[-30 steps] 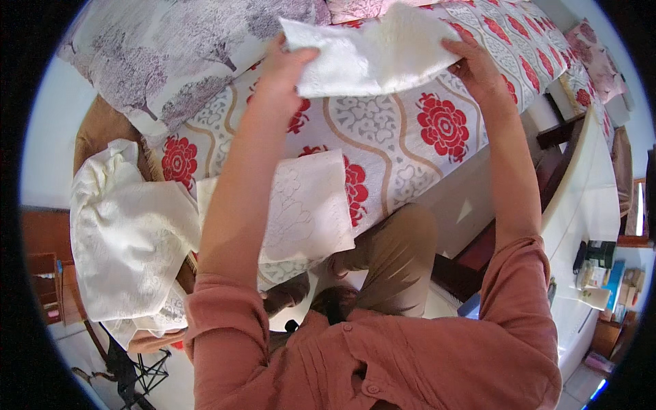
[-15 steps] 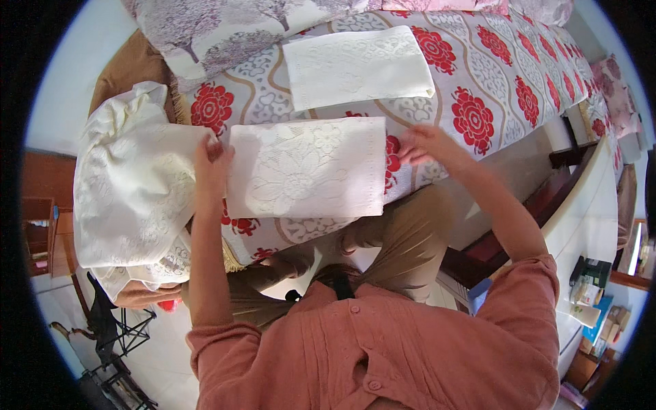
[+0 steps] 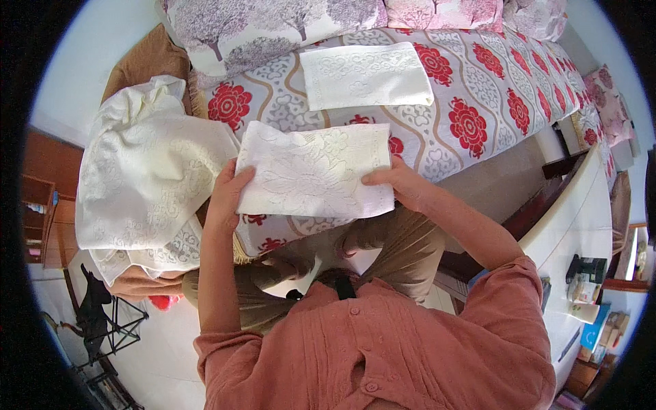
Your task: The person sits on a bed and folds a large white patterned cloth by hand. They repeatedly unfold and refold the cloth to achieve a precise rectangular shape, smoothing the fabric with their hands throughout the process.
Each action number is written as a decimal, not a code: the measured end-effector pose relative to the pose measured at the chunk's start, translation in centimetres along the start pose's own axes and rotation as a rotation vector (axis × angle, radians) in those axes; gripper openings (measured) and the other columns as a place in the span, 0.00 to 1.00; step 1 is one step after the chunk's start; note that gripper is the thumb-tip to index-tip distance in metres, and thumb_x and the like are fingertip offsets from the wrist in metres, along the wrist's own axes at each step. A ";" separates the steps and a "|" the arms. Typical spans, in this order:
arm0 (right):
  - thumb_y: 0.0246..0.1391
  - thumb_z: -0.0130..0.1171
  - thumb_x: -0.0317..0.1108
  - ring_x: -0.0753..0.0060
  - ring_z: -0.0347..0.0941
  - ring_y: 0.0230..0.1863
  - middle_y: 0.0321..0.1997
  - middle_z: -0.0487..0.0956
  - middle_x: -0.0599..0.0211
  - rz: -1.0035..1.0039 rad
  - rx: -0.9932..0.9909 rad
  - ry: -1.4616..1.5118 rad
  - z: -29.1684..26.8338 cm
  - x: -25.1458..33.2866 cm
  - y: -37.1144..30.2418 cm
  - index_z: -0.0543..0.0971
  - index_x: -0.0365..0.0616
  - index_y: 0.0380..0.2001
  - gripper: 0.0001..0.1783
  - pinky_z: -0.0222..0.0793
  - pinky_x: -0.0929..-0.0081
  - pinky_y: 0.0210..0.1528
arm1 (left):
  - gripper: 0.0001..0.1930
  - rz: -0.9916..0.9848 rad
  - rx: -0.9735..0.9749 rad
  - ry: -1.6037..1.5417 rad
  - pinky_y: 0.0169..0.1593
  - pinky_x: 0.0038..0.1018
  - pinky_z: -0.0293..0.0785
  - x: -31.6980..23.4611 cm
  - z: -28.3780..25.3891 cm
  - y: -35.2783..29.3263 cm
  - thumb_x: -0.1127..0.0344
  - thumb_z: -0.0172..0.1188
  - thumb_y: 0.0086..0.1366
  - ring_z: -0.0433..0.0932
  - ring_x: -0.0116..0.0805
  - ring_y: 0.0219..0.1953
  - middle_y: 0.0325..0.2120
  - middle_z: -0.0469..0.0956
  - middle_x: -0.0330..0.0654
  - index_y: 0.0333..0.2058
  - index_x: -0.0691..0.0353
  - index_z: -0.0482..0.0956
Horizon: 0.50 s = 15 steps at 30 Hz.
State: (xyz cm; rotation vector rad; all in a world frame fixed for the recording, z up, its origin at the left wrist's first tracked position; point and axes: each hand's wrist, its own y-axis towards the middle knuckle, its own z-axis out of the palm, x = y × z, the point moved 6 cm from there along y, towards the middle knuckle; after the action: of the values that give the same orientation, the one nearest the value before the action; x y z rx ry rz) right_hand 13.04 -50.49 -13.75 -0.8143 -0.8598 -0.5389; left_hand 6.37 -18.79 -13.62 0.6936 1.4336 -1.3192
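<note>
A folded white lace cloth [image 3: 311, 171] with a raised floral pattern is gripped at both short sides in front of me. My left hand [image 3: 231, 188] pinches its left side, thumb on top and fingers hidden beneath. At the right side my right hand [image 3: 402, 183] holds it the same way. Farther back, a second folded white cloth [image 3: 365, 76] lies flat on the sofa. To the left, a large unfolded white lace cloth [image 3: 150, 178] drapes in loose wrinkles over the brown sofa arm.
The sofa cover [image 3: 471, 102] has red flowers and grey scrolls. Tree-print cushions [image 3: 273, 27] line its back. A curved white tabletop [image 3: 574, 212] with small items stands at right. A black folding frame [image 3: 102, 314] stands on the floor at lower left.
Both hands have closed on the folded cloth's sides, and it now looks slightly raised and bowed. Half a second ago it lay flat with my hands beside it. The view has shifted a little.
</note>
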 end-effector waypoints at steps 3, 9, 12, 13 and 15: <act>0.49 0.64 0.27 0.64 0.78 0.49 0.52 0.79 0.56 -0.110 -0.045 -0.067 -1.1 3.9 0.2 0.70 0.36 0.59 0.32 0.73 0.66 0.54 | 0.24 0.098 -0.019 -0.077 0.48 0.30 0.77 -3.6 1.6 -0.6 0.66 0.58 0.66 0.80 0.35 0.46 0.49 0.77 0.47 0.59 0.69 0.67; 0.52 0.68 0.43 0.66 0.80 0.47 0.51 0.80 0.57 -0.571 -0.257 -0.422 -4.3 19.8 0.8 0.70 0.37 0.60 0.36 0.76 0.69 0.52 | 0.22 0.347 -0.046 -0.117 0.48 0.29 0.77 -13.9 7.9 4.2 0.66 0.56 0.68 0.79 0.36 0.47 0.48 0.78 0.49 0.57 0.70 0.68; 0.56 0.65 0.41 0.65 0.80 0.45 0.48 0.80 0.53 -0.723 -0.350 -0.416 -8.3 24.7 2.6 0.70 0.34 0.59 0.32 0.78 0.72 0.47 | 0.25 0.381 0.021 -0.149 0.52 0.31 0.75 -16.1 11.7 8.8 0.63 0.58 0.68 0.79 0.38 0.48 0.50 0.77 0.50 0.58 0.71 0.67; 0.56 0.64 0.39 0.65 0.81 0.42 0.47 0.80 0.51 -0.778 -0.344 -0.366 -9.7 25.2 3.3 0.70 0.31 0.57 0.31 0.79 0.74 0.44 | 0.25 0.362 0.025 -0.137 0.52 0.31 0.75 -15.4 13.2 10.6 0.63 0.58 0.67 0.79 0.38 0.48 0.50 0.77 0.50 0.58 0.71 0.67; 0.56 0.63 0.38 0.64 0.81 0.41 0.47 0.80 0.52 -0.604 -0.547 -0.567 -13.3 23.9 5.6 0.72 0.32 0.56 0.29 0.79 0.72 0.44 | 0.25 0.303 -0.010 -0.024 0.53 0.31 0.74 -13.0 14.3 14.5 0.64 0.59 0.67 0.78 0.38 0.46 0.49 0.77 0.50 0.58 0.72 0.67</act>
State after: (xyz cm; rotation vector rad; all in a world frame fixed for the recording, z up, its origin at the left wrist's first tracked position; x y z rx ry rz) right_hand 36.15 -60.19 -1.49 -1.2405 -1.5357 -1.1361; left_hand 27.66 -26.15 -5.04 0.8482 1.2582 -1.0799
